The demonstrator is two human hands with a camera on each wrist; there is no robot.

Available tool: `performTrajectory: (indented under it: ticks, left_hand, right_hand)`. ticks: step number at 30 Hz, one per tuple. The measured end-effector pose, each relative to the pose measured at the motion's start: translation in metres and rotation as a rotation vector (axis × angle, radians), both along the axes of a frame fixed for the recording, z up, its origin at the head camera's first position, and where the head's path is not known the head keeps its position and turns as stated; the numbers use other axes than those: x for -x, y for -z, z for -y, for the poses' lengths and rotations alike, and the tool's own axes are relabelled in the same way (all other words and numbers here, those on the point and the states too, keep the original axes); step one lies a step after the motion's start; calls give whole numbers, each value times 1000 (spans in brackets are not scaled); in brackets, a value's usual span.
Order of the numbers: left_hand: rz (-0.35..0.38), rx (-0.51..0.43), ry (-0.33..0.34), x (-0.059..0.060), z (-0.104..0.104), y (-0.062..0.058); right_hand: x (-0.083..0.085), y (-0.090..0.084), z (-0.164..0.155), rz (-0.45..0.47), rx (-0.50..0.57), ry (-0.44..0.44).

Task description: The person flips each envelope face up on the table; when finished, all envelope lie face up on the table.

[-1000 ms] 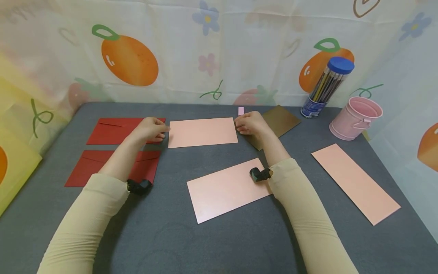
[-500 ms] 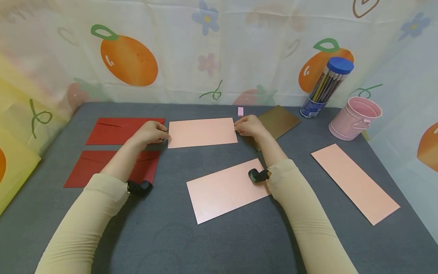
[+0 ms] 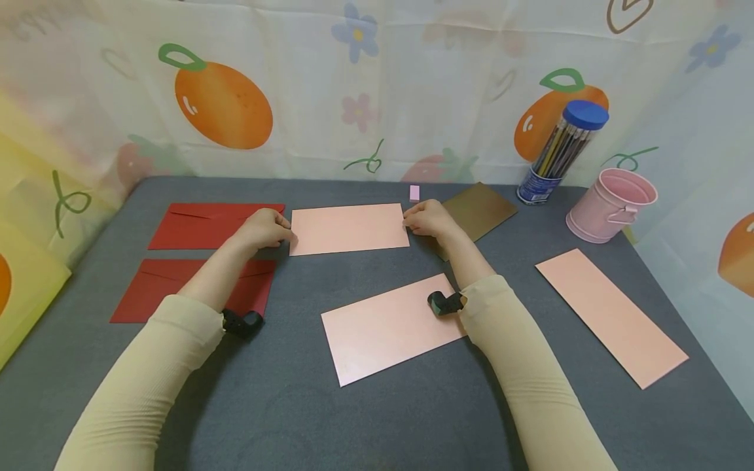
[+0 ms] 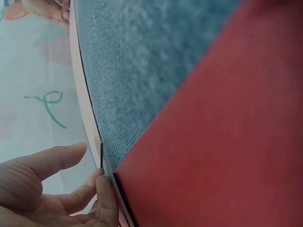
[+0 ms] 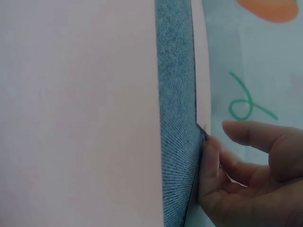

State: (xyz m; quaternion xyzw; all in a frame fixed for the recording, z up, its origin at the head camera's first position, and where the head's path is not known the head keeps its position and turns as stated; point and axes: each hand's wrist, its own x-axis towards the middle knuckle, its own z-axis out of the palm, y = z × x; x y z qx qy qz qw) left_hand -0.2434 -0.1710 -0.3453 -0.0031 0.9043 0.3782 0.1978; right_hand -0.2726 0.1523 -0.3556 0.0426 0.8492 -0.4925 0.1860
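In the head view a flat pink paper rectangle (image 3: 350, 229) lies at the back middle of the table, between both hands. My left hand (image 3: 262, 229) touches its left end and hangs partly over a red envelope (image 3: 197, 226); a second red envelope (image 3: 159, 288) lies nearer. My right hand (image 3: 429, 219) touches the rectangle's right end, above a gold-brown paper piece (image 3: 480, 209) that it partly covers. The left wrist view shows the left thumb (image 4: 66, 158) apart from the fingers at the corner. On the right, the thumb (image 5: 248, 132) also stands off the fingertips.
Another pink rectangle (image 3: 385, 333) lies under my right forearm, and a third (image 3: 612, 317) slants at the right. A small pink block (image 3: 415, 193) sits at the back. A blue-lidded pencil jar (image 3: 562, 150) and a pink bucket (image 3: 612, 203) stand at back right.
Both hands have shifted slightly nearer along the ends of the pink rectangle, most of it in the first half second. The rectangle has hardly moved.
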Motion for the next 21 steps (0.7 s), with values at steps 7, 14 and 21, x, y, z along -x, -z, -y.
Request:
performTrajectory:
  ticks: [7,14,21]
  left_hand:
    - [15,-27,-18,0,-1,-3]
    - [38,-41,-77,0,-2,-6]
    - [27,-49,-104,1,-2,-7]
  right_hand:
    - [-2,-2,1,-6,18,13]
    - [-2,1,-2,7,130,86]
    - [-3,2,-2,59,216,133]
